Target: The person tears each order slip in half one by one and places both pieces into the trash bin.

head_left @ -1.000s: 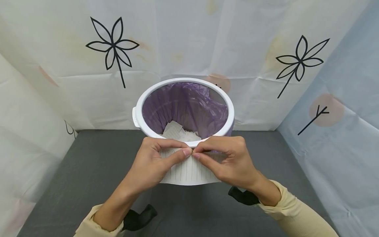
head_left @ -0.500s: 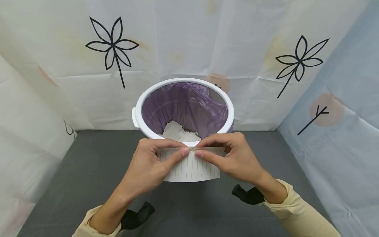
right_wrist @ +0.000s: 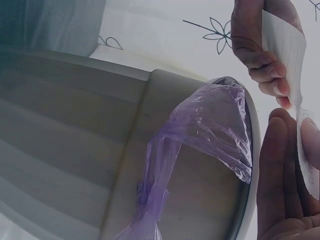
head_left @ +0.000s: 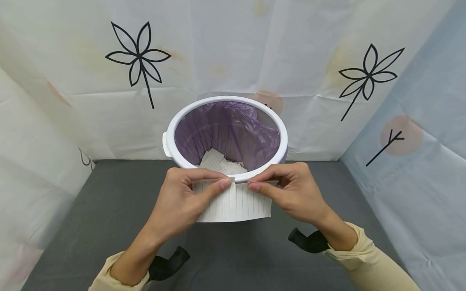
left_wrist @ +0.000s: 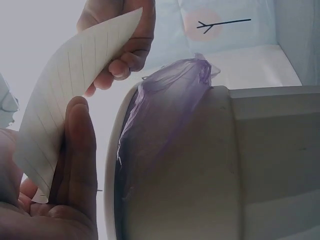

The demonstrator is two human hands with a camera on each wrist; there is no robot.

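Note:
A lined sheet of paper (head_left: 236, 206) is stretched between both hands, just in front of the near rim of a white trash bin (head_left: 169, 139). My left hand (head_left: 183, 200) pinches its upper edge between thumb and fingers, left of the middle. To the right, my right hand (head_left: 296, 196) pinches the same edge, with a short gap between the two grips. A small nick shows at the edge in that gap. In the right wrist view the paper (right_wrist: 287, 45) bends sharply between the hands.
Purple bag lining (head_left: 233, 125) covers the bin's inside, and torn paper pieces (head_left: 214, 159) lie at its bottom. The bag's edge (right_wrist: 215, 120) folds out over the rim. A dark grey tabletop (head_left: 120, 210) spreads around, with patterned cloth walls (head_left: 233, 48) behind and beside.
My right hand has shifted slightly right, so the fingertips that met over the paper now stand apart. The paper's top edge shows a small nick between them.

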